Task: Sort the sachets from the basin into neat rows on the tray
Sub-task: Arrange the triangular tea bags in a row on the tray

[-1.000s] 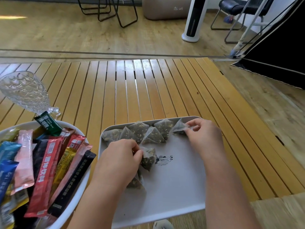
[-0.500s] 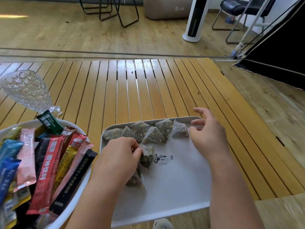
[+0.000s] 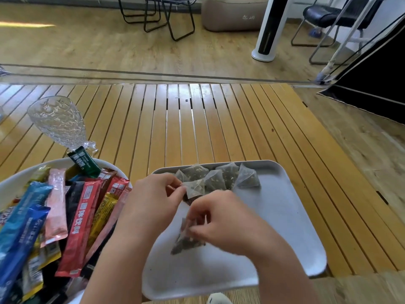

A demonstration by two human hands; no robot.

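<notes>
Five tea bags (image 3: 228, 178) line the tray (image 3: 291, 216); each hand, left (image 3: 151, 205) and right (image 3: 228, 222), pinches another.

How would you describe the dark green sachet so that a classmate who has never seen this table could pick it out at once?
Start at the round white basin at the table's left, heaped with long stick sachets. Look to its far rim, just below the cut-glass goblet. The dark green sachet stands there, poking above the rim; its neighbours are red, brown, pink and blue, and it alone is dark green with white lettering.
</notes>
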